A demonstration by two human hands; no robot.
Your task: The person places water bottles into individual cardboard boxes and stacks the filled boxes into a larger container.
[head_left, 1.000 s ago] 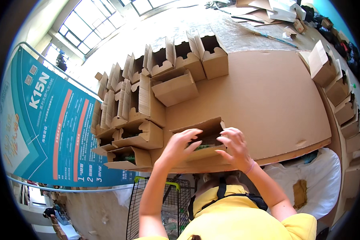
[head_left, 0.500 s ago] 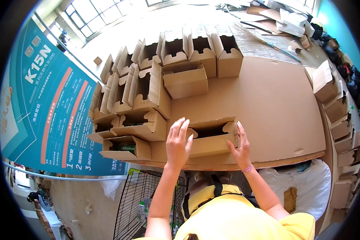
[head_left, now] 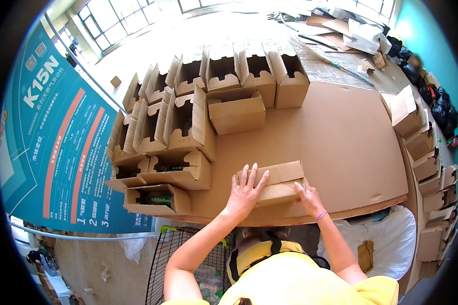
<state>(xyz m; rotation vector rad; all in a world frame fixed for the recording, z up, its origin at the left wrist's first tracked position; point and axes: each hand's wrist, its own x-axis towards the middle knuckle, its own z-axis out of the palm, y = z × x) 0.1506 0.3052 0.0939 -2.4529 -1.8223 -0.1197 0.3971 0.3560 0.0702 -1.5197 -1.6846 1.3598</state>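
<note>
A brown cardboard box [head_left: 281,177] lies near the table's front edge, in front of me, with its lid folded down over the top. Across the left part of the lid rests my left hand [head_left: 243,195], its fingers stretched out flat. My right hand [head_left: 309,199] grips the box's right front corner, thumb against the edge of the lid and the other fingers bent, partly hidden. Left of my left hand stands an open box [head_left: 183,201] with something green inside.
Several open cardboard boxes [head_left: 224,76] stand in rows on the back and left of the cardboard-covered table [head_left: 351,147]. More boxes [head_left: 422,140] line the right side. A black wire cart [head_left: 175,249] is below the front edge, and a blue banner [head_left: 61,137] stands left.
The box's lid has come down from open to folded over. My left hand has moved onto the lid, and my right hand has lowered to the right front corner.
</note>
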